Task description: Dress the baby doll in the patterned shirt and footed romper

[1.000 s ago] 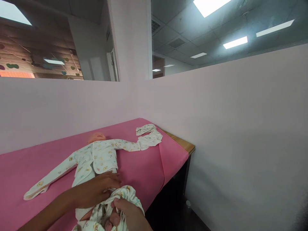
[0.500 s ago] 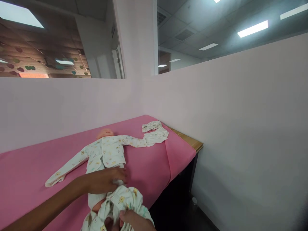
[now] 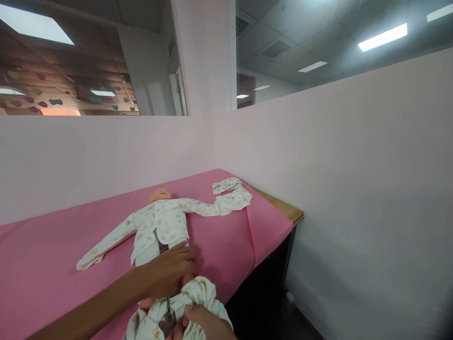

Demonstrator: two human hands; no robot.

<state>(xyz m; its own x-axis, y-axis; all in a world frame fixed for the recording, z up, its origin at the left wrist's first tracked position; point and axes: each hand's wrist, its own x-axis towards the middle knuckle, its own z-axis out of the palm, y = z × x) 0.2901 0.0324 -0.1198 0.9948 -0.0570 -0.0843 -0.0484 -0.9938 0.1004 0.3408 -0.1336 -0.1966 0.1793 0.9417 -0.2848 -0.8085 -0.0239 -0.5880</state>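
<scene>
A baby doll point(image 3: 160, 194) lies on its back on the pink-covered table, in a white jacket point(image 3: 172, 222) with small printed animals and spread sleeves. Plain white cloth shows below the jacket's hem. My left hand point(image 3: 173, 269) reaches across the doll's lower body, its fingers curled round one of the legs. Matching printed pants point(image 3: 200, 290) are bunched round the doll's lower legs at the near edge. My right hand point(image 3: 208, 321) grips the gathered pants, thumb on top. Folds of cloth hide some of its fingers and the doll's feet.
Another folded white printed garment point(image 3: 233, 198) lies by the doll's sleeve end. The pink cover point(image 3: 219, 241) leaves a wooden corner point(image 3: 283, 208) bare at right. Pale walls point(image 3: 336, 165) with windows stand behind and to the right. A small white object point(image 3: 290, 297) is on the dark floor.
My left hand has slid down the leg toward the pants, and more of the bare leg shows beside it. My right hand keeps its grip. The view has shifted slightly.
</scene>
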